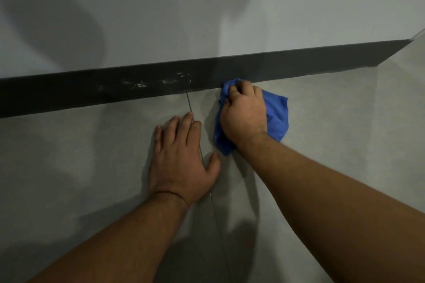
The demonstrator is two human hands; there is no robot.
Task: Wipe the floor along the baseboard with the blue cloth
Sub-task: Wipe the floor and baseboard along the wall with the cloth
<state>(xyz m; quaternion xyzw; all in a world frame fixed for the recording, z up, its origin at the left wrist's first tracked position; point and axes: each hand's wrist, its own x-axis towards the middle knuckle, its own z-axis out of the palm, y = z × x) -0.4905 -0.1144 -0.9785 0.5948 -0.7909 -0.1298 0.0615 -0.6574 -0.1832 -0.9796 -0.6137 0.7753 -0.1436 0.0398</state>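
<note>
A crumpled blue cloth [277,115] lies on the grey tiled floor [80,149], its far end touching the foot of the dark baseboard [69,94]. My right hand [243,115] presses down on the cloth, fingers curled into its far end right at the baseboard. My left hand [181,158] rests flat on the floor just left of the cloth, fingers spread and pointing at the baseboard, holding nothing. Pale scuff marks [161,81] streak the baseboard left of the cloth.
A grey wall [184,11] rises above the baseboard. The baseboard turns a corner at the far right [407,41]. A thin grout line [189,104] runs from the baseboard toward me, passing under my left hand.
</note>
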